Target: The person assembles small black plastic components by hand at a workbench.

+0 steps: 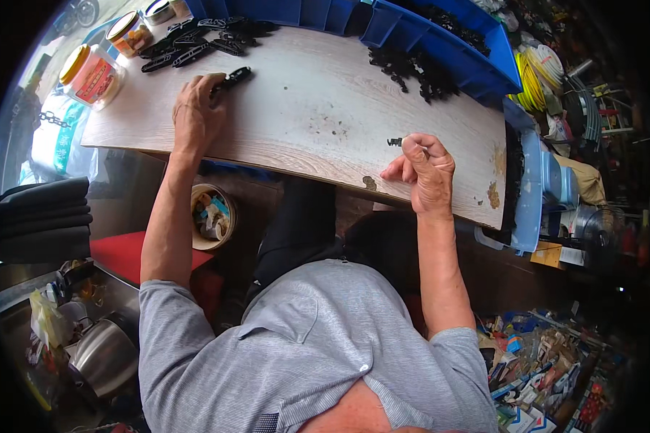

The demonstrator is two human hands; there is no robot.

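My left hand (197, 114) is on the left part of the table, its fingers closed round a long black plastic part (236, 76) whose far end sticks out to the right. Beyond it lies a pile of similar long black parts (189, 45), some with slots along them. Over the table's front right, my right hand (432, 172) pinches a small black toothed piece (395, 142) between thumb and forefinger. The piece points left, and the fingers hide part of it. Small black pieces (420, 72) lie heaped at the back right, in front of a blue bin.
The light wood-grain table (282, 123) has chipped, stained spots. Blue bins (440, 43) line its back edge. Jars with yellow lids (92, 76) stand at the left. Beneath the front edge is a round waste bucket (213, 216). Coiled yellow cable (531, 81) hangs at the right.
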